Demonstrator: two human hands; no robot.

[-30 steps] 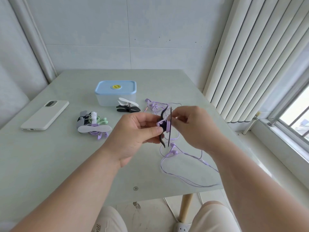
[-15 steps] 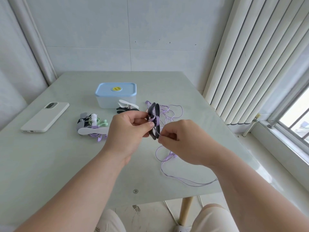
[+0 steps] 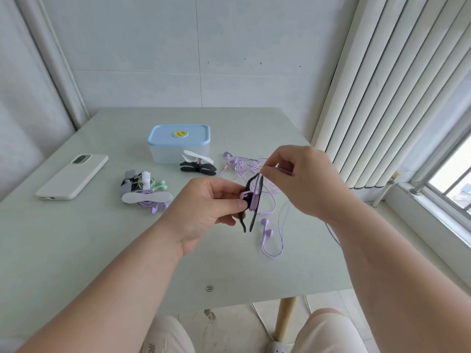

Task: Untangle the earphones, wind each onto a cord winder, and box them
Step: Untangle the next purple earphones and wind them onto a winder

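Over a pale table, a partly wound black cord winder is pinched by the left hand while the cord of the purple earphones is pinched above it by the right hand; turns could be shed if tension is lost.

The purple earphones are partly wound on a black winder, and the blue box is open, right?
Not quite. The head view shows the blue box closed, not open. The rest holds: the purple earphones are partly wound on a black winder.
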